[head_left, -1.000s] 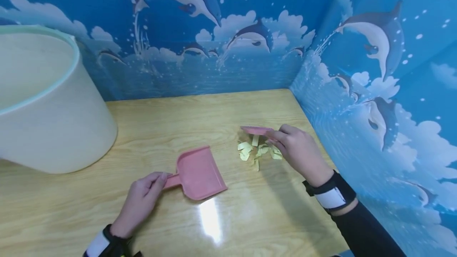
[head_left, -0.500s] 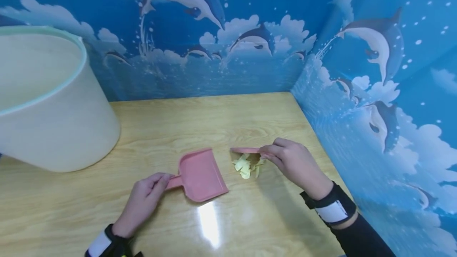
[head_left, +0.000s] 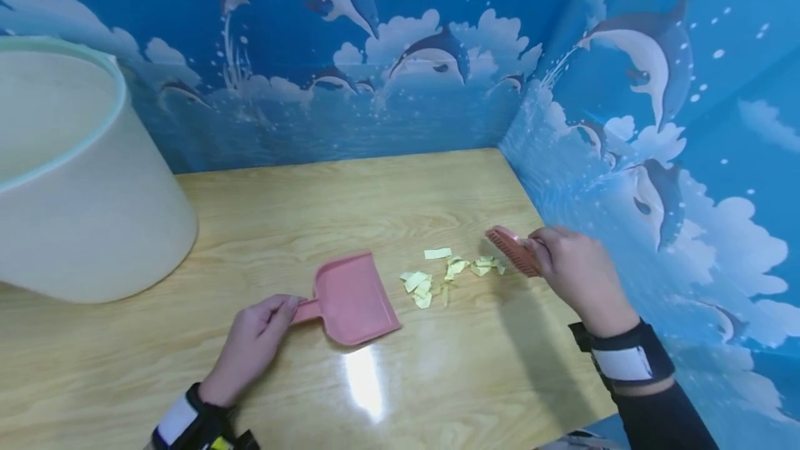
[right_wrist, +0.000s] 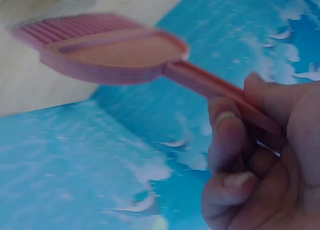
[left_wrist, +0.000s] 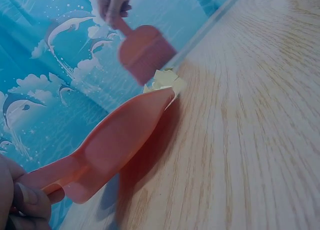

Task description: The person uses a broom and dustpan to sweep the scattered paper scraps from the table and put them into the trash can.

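Note:
A pink dustpan (head_left: 353,297) lies on the wooden table (head_left: 375,207), its mouth turned toward several yellow paper scraps (head_left: 431,276). My left hand (head_left: 253,342) grips its handle; the left wrist view shows the dustpan (left_wrist: 120,145) tilted, its front lip touching the yellow paper scraps (left_wrist: 165,79). My right hand (head_left: 578,273) holds a small pink brush (head_left: 512,250) by its handle, just right of the scraps. In the right wrist view the pink brush (right_wrist: 105,47) is lifted, with fingers (right_wrist: 235,155) curled round its stem.
A large cream bucket (head_left: 81,172) with a pale green rim stands at the left of the table. Blue dolphin-printed walls (head_left: 387,89) close off the back and right sides. The table's right edge runs beside my right hand.
My right hand has carried the brush from over the scraps out to their right and lifted it. The scraps now lie spread in a line nearer the dustpan. The left hand has not moved.

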